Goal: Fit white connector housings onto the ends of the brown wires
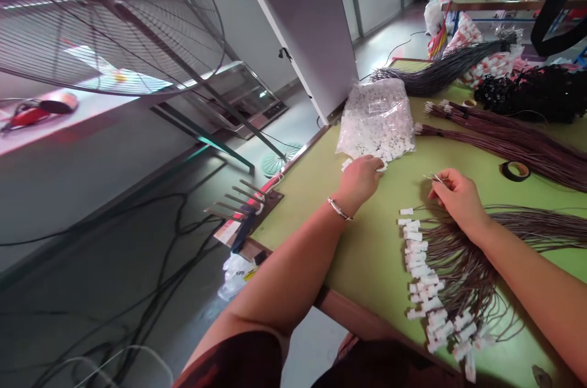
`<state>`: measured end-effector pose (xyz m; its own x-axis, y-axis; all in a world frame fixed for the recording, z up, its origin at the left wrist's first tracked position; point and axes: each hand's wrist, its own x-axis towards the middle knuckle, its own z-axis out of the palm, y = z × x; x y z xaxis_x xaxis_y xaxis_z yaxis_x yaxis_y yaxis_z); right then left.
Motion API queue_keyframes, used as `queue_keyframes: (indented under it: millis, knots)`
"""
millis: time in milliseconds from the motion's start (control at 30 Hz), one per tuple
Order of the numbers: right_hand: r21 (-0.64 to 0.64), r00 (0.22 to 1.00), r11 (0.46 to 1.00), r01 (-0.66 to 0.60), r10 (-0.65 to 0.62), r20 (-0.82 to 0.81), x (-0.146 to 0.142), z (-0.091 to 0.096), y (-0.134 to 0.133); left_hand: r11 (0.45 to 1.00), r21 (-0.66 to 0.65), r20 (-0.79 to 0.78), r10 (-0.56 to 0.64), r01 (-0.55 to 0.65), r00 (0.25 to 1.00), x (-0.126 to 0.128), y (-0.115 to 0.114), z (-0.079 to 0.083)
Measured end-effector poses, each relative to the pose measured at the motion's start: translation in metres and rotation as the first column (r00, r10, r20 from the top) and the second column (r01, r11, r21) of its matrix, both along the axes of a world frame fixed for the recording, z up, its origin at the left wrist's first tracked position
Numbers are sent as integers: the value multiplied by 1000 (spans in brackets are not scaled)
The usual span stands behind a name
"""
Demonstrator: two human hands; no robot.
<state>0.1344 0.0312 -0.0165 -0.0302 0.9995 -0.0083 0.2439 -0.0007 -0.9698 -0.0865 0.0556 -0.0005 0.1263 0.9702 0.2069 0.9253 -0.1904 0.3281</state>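
My left hand [361,179], with a bracelet on the wrist, reaches to the edge of a clear bag of small white connectors [376,118] and its fingers curl over loose white pieces there. My right hand [455,194] pinches the metal-tipped end of a thin brown wire [435,178] just above the green table [367,253]. Below that hand lies a fan of brown wires [458,266] fitted with white connectors [422,272] at their ends.
Bundles of brown wires [504,137] and dark grey wires [440,73] lie at the back right beside a black pile [532,91] and a tape roll [516,170]. A big fan [105,21] stands left. Cables cross the floor [114,290].
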Motion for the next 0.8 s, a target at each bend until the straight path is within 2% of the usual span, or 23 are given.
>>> queue_keyframes:
  millis: [100,300,400,467,500,533,600,633,700,800]
  knots:
    - [106,995,994,-34,23,97,1,-2,0,997,-50,-101,-69,65,992,3,5,-7]
    - [133,984,991,-19,-5,177,2,-5,3,986,-58,-95,-160,155,983,3,-1,-4]
    - [162,982,987,-10,-21,188,1,-3,2,990,-37,59,-135,137,989,3,-3,-2]
    - [191,979,982,-8,-31,202,0,-2,1,992,-74,304,-71,98,950,6,-5,-2]
    - [208,975,978,-9,-38,217,0,-2,0,987,-130,459,-24,94,888,9,-8,-1]
    - [226,971,974,-10,-44,236,0,-1,-1,973,-202,606,34,112,794,14,-10,-1]
    - [262,960,965,-14,-61,274,0,-1,-3,919,-327,811,153,220,565,24,-17,-1]
    - [280,956,960,-15,-68,287,0,-1,-3,891,-355,864,197,282,464,29,-20,-1]
    - [310,950,950,-17,-81,302,-1,-1,-5,854,-369,914,262,368,309,38,-25,-1]
    - [341,945,940,-26,-88,315,-1,-2,-6,838,-366,930,320,404,179,46,-30,0]
